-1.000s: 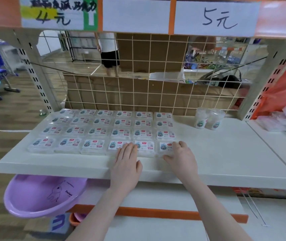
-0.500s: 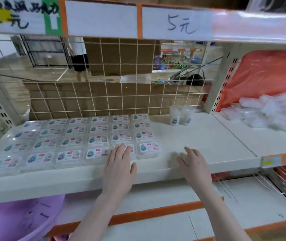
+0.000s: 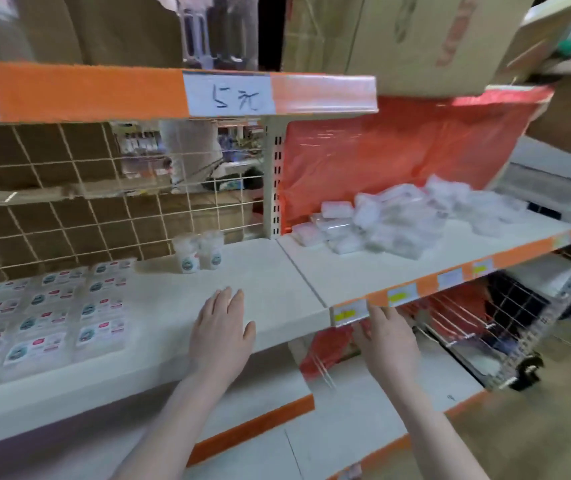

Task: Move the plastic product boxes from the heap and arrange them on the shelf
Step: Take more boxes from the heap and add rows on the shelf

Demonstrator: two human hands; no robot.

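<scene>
A heap of clear plastic product boxes [image 3: 405, 220] lies on the right shelf section in front of an orange sheet. Rows of the same boxes with labels [image 3: 55, 317] lie flat on the white shelf [image 3: 270, 282] at the left. My left hand [image 3: 223, 327] is flat with straight fingers over the bare shelf board, right of the rows, and holds nothing. In front of the shelf's front edge, near a yellow price tag, my right hand [image 3: 386, 337] is also empty with its fingers extended. The heap is well beyond both hands.
Two small clear cups [image 3: 199, 254] stand at the back by the wire grid [image 3: 86, 209]. A shelf upright [image 3: 273, 188] splits the two sections. Cardboard cartons [image 3: 426, 39] sit on the upper shelf. A wire basket [image 3: 499, 323] hangs below right.
The view has swung right toward the heap. Both hands left the arranged rows and moved right; the right hand is now off the board at the shelf's front edge.
</scene>
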